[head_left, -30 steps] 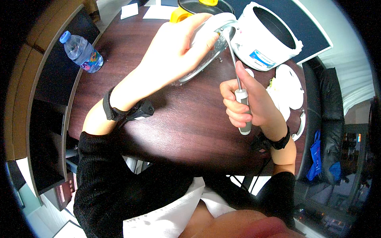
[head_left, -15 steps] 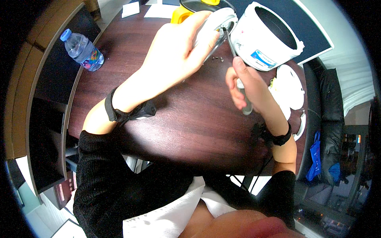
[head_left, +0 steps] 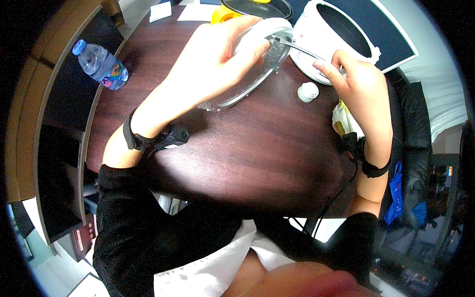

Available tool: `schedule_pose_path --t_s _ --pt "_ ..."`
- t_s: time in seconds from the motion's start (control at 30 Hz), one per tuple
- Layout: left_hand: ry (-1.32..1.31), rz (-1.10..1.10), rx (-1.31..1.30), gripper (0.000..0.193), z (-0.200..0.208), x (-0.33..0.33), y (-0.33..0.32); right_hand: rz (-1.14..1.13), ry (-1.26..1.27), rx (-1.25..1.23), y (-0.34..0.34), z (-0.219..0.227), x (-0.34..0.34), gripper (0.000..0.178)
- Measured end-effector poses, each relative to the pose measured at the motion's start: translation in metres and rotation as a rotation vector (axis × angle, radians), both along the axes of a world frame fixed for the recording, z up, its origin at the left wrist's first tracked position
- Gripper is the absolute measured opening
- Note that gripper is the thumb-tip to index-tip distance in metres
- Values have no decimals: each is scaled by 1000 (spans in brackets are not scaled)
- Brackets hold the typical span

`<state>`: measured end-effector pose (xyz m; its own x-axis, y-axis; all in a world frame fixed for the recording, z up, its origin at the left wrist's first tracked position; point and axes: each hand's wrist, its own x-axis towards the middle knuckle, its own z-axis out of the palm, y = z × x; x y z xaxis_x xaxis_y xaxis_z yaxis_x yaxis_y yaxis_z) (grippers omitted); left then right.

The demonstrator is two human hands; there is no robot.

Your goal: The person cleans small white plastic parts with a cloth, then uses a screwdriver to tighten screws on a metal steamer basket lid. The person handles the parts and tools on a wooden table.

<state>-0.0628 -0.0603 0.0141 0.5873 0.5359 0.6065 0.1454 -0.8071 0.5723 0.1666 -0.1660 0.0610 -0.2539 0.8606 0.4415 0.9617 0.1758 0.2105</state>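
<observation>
My left hand (head_left: 222, 59) grips a round lid (head_left: 267, 69) with a white edge and a grey metal-looking inner face, tilted up off the table. In my right hand (head_left: 358, 81) is a screwdriver (head_left: 304, 50); its handle is mostly hidden by the fingers. The thin metal shaft points left, its tip at the middle of the lid near my left thumb. A white appliance body (head_left: 316, 34) with a dark round opening stands behind my right hand. Below it a small white cap (head_left: 308, 92) lies on the table.
A water bottle (head_left: 104, 67) stands at the left of the brown table (head_left: 237, 163). At the back are a yellow container (head_left: 225, 14) and white paper (head_left: 197, 13). A crumpled white wrapper (head_left: 342, 120) lies by my right wrist, where a cable (head_left: 341, 195) hangs.
My right hand has swung right and turned, so the screwdriver lies flatter. The lid has tipped, showing more of its inner face. The small white cap has come into view.
</observation>
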Motion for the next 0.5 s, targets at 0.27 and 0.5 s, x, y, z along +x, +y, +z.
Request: schedule_pose_path --t_s 0.27,0.5 --pt "-4 3 -38 37 -2 2 0 -18 1458 -701 -12 -28 -7 43" --pt "24 -1 -47 38 -5 4 -7 199 1501 -419 19 -56 -40 29"
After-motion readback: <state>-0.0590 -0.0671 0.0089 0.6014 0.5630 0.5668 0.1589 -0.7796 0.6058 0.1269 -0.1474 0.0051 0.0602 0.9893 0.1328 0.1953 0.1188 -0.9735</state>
